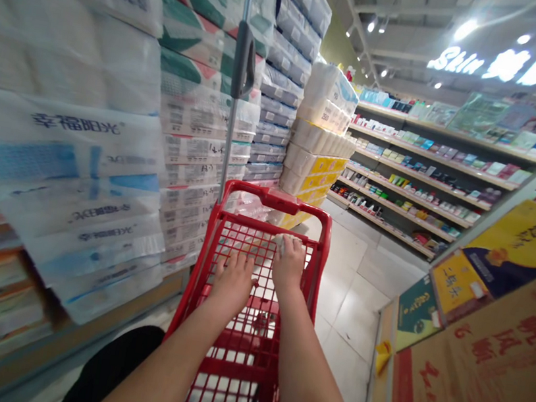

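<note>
A red plastic shopping cart (323, 255) with a grid basket fills the lower middle of the view. Over the grid on its left side lies my left hand (233, 281), palm down, fingers spread and nothing in them. Farther forward and to the right, my right hand (287, 265) is closed around a small crumpled whitish item (282, 240) near the cart's front bar. What that item is cannot be made out. A grey clip on an upright metal pole (230, 136) rises at the cart's front left corner.
Stacked tissue packs (112, 206) line the left side, close to the cart. Cardboard boxes (499, 366) stand at the right. Tiled floor (350, 306) runs between the cart and the boxes toward shelves (418, 159) of small packages.
</note>
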A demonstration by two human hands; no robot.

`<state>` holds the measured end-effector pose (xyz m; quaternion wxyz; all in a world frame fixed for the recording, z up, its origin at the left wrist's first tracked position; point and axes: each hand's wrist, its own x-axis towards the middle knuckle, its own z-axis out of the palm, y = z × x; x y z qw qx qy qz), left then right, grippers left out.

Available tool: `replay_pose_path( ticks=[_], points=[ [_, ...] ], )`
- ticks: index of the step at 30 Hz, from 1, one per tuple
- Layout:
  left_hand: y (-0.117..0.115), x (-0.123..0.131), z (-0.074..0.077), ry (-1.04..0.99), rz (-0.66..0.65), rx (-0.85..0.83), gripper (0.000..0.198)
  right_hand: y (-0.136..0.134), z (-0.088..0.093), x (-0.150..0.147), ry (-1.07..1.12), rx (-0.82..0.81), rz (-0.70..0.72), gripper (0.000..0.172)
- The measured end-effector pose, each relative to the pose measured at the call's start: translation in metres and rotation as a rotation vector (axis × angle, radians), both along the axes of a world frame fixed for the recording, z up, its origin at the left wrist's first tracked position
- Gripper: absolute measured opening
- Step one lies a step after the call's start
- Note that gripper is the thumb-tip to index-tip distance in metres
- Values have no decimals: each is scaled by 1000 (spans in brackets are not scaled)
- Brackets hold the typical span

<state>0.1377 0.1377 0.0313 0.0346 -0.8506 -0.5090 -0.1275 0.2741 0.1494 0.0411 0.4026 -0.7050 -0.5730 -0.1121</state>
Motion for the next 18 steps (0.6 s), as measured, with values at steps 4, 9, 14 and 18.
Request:
replay_pose_path(
  ticks=[4,9,14,18],
  points=[
    [1,0,2,52,12,-66,43,-2,-2,-18,-115,-70,226,39],
    [1,-2,0,-3,1,-4,44,-3,0,-4,-41,-5,74,46],
    [1,-1,-2,10,2,-3,42,-5,-2,-11,-69,-35,134,44],
    [0,-2,0,33,6,-16,44,-6,0,-17,-130,-87,231,40]
  ],
)
